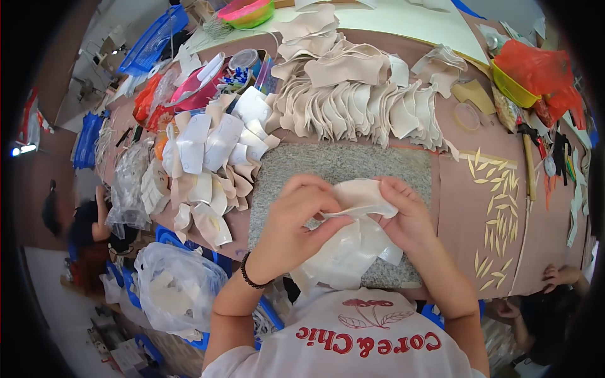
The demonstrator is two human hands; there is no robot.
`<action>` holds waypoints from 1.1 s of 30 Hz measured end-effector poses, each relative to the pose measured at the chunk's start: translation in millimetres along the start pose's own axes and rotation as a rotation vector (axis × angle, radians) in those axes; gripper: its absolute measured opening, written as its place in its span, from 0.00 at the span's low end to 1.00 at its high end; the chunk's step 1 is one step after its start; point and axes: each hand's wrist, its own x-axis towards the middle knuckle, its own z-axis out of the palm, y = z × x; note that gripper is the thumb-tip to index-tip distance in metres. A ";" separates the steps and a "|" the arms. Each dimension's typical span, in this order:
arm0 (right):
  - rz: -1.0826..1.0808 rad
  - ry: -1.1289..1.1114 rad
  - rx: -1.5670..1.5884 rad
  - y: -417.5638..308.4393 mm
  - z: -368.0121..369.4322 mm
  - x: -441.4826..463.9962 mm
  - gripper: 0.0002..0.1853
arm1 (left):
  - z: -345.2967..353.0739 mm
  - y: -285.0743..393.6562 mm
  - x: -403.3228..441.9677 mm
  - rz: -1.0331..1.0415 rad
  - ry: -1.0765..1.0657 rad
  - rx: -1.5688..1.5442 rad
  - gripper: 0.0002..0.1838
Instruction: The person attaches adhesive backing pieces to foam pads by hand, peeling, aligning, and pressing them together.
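Between my two hands is a pale beige leather piece (362, 194), its upper edge curled over and its lower part hanging towards my shirt. My left hand (305, 217), with a dark bead bracelet at the wrist, pinches the piece's left edge between thumb and fingers. On the other side my right hand (403, 211) grips its right edge, thumb on top. Below them a whitish, shiny part (343, 255) of the held work hangs over a grey stone slab (340, 160). Whether that part is one piece or several layered ones I cannot tell.
Stacked beige leather pieces (353, 110) line the slab's far side. White-backed pieces (205, 142) pile up at left, above a plastic bag of scraps (179, 286). Small yellow leaf-shaped strips (498, 208) and a hammer (528, 157) lie at right. Another person's hand (558, 277) shows lower right.
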 end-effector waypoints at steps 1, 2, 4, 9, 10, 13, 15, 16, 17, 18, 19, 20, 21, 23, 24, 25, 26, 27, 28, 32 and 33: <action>-0.024 0.028 -0.047 8.9 -1.1 1.6 0.09 | -4.8 -3.5 -3.6 0.000 0.008 0.007 0.10; -0.052 0.051 -0.094 17.6 -2.1 2.9 0.09 | -11.8 -8.2 -6.4 0.037 0.060 0.079 0.09; -0.339 -0.049 -1.028 41.7 -3.9 -3.1 0.12 | -22.8 -12.3 -12.4 0.004 0.157 0.135 0.07; -0.788 -0.249 -1.962 77.6 6.6 -11.5 0.17 | -42.8 -5.9 -10.0 0.102 0.202 0.451 0.11; -0.775 -0.237 -1.989 81.8 2.9 -9.2 0.16 | -43.1 -8.8 -10.4 0.101 0.208 0.407 0.11; -0.884 -0.215 -1.890 80.5 -6.7 -4.1 0.09 | -41.6 -13.3 -8.7 0.095 0.242 0.392 0.10; -0.597 -0.036 -1.730 76.4 -16.1 -10.7 0.08 | -37.6 -23.5 -6.9 0.094 0.233 0.408 0.09; -0.288 0.152 -1.549 71.8 -21.7 -12.5 0.08 | -35.2 -26.0 -6.3 0.087 0.198 0.401 0.09; -0.297 0.216 -1.296 65.6 -29.4 -10.7 0.08 | -33.5 -24.6 -5.9 0.037 0.159 0.321 0.12; -0.297 0.279 -1.040 61.2 -33.7 -7.8 0.09 | -31.8 -24.9 -6.0 0.042 0.171 0.322 0.12; -0.304 0.267 -0.387 61.1 -32.0 -2.5 0.10 | -29.7 -26.1 -5.7 0.011 0.123 0.319 0.13; -0.314 0.265 -0.390 55.2 -33.6 -2.3 0.10 | -27.8 -26.9 -4.9 -0.016 0.072 0.316 0.16; -0.289 0.292 -0.202 46.0 -37.4 -3.2 0.10 | -27.0 -24.9 -4.7 -0.004 0.077 0.316 0.16; -0.286 0.315 0.074 32.0 -41.5 -2.9 0.11 | -27.4 -19.3 -4.8 -0.295 -0.116 0.288 0.19; -0.292 0.312 0.072 25.5 -42.7 -4.0 0.11 | -25.5 -22.4 -5.3 -0.226 -0.081 0.333 0.20; -0.236 0.309 0.097 19.6 -44.2 -6.7 0.11 | -26.1 -23.5 -4.4 -0.222 -0.080 0.330 0.20; -0.179 0.308 0.121 16.1 -44.5 -9.5 0.11 | -28.1 -23.2 -3.8 -0.240 -0.105 0.310 0.19; -0.181 0.306 0.118 15.2 -43.2 -11.3 0.11 | -29.3 -23.4 -3.1 -0.257 -0.127 0.290 0.19; -0.173 0.283 0.063 15.1 -40.7 -11.8 0.12 | -27.4 -31.0 -3.1 -0.251 -0.121 0.291 0.19; -0.064 0.050 -0.054 17.3 -27.9 -17.8 0.20 | -27.8 -33.3 -0.2 -0.288 -0.061 -0.040 0.18; -0.067 0.064 -0.046 20.1 -25.3 -22.2 0.20 | -28.3 -26.9 1.4 -0.500 -0.168 -0.311 0.18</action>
